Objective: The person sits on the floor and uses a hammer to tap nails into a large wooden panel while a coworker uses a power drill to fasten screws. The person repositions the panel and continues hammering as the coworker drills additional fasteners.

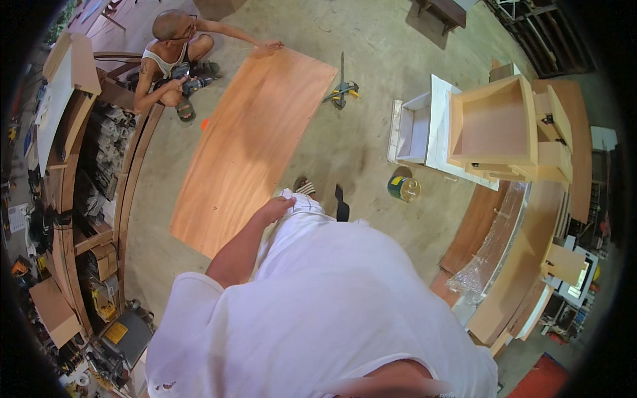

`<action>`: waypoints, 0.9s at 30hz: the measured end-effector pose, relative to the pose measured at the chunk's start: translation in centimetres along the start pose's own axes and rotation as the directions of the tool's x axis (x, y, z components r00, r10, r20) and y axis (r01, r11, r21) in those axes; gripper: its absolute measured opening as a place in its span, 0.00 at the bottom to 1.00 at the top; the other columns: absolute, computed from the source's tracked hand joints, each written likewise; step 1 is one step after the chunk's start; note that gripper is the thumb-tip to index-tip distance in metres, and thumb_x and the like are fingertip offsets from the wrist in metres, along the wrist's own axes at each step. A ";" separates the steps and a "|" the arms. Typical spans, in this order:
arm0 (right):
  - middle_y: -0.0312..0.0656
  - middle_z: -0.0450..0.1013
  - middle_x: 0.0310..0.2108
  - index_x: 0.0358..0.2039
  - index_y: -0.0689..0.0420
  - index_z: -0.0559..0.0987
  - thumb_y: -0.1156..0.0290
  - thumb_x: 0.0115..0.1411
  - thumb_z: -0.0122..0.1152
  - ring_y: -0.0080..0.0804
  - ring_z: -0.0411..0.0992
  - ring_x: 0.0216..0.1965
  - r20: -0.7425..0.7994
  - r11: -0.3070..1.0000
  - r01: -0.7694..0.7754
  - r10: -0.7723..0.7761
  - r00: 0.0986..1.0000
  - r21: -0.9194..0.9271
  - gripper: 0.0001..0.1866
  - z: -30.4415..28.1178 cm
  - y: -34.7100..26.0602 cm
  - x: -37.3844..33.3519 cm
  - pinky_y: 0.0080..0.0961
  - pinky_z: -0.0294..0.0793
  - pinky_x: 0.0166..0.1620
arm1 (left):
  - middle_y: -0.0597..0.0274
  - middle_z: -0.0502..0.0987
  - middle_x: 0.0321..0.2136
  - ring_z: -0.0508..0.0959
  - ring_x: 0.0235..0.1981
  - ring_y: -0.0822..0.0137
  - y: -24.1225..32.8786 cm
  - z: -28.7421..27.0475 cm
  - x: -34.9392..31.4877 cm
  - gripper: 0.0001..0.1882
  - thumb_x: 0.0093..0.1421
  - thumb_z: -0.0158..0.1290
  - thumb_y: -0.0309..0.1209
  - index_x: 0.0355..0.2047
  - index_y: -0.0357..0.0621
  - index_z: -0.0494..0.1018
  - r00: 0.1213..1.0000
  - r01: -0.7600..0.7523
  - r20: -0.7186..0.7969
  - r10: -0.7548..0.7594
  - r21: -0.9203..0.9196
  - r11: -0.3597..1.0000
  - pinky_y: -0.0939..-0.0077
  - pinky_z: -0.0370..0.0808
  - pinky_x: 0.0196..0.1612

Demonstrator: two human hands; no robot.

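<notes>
My left hand is closed on a fold of white checked cloth at my clothing, beside my leg. Just beyond it lies a large reddish-brown plywood board. Its surface shows wavy grain and a few small dark spots. My right hand does not come into view. At the board's far end a person squats, one hand on its top corner. The person's other hand holds a cordless drill.
A black and yellow bar clamp lies right of the board. A yellow-green can stands near a white open box and pale wooden cabinets. Wooden shelving lines the left; plastic-wrapped boards are at right.
</notes>
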State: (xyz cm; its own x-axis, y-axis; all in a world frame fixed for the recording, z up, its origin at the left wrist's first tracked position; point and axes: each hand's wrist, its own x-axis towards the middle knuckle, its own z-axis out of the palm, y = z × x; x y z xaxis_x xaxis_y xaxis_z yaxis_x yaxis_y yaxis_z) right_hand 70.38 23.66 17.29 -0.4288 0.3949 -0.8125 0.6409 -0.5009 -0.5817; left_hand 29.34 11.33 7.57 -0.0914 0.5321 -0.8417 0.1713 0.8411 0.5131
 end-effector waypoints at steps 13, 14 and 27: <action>0.45 0.80 0.33 0.40 0.58 0.83 0.57 0.60 0.67 0.40 0.78 0.35 0.101 0.625 0.097 -0.029 0.994 -0.775 0.17 -17.0 -17.1 29.0 0.36 0.77 0.42 | 0.57 0.75 0.45 0.76 0.49 0.54 5.2 3.6 16.5 0.24 0.73 0.41 0.51 0.59 0.49 0.66 0.939 -0.142 -0.029 -0.344 -0.940 -0.309 0.50 0.69 0.56; 0.51 0.81 0.35 0.40 0.59 0.83 0.56 0.59 0.67 0.47 0.80 0.38 0.078 0.550 0.098 -0.060 0.995 -0.829 0.19 -17.7 -17.2 34.0 0.41 0.78 0.44 | 0.56 0.75 0.47 0.76 0.51 0.52 4.8 4.9 18.9 0.25 0.73 0.39 0.52 0.59 0.48 0.65 0.927 -0.167 0.002 -0.375 -0.892 -0.419 0.49 0.68 0.59; 0.53 0.62 0.67 0.67 0.55 0.65 0.49 0.52 0.72 0.51 0.62 0.68 0.230 -0.146 0.187 -0.386 0.893 -0.971 0.46 -17.6 -13.4 83.0 0.46 0.66 0.65 | 0.46 0.71 0.52 0.71 0.45 0.50 -10.0 13.4 52.8 0.47 0.66 0.30 0.71 0.71 0.48 0.58 0.748 -0.563 0.196 -0.634 -0.319 -0.763 0.46 0.71 0.54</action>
State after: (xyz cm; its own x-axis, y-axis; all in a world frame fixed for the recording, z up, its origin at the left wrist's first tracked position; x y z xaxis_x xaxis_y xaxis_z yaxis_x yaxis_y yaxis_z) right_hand 37.43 76.74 -41.67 -0.7773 0.3689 -0.5097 0.4446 0.8952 -0.0301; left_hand 35.96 29.73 -44.26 0.0154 -0.1543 -0.9879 -0.3918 -0.9100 0.1360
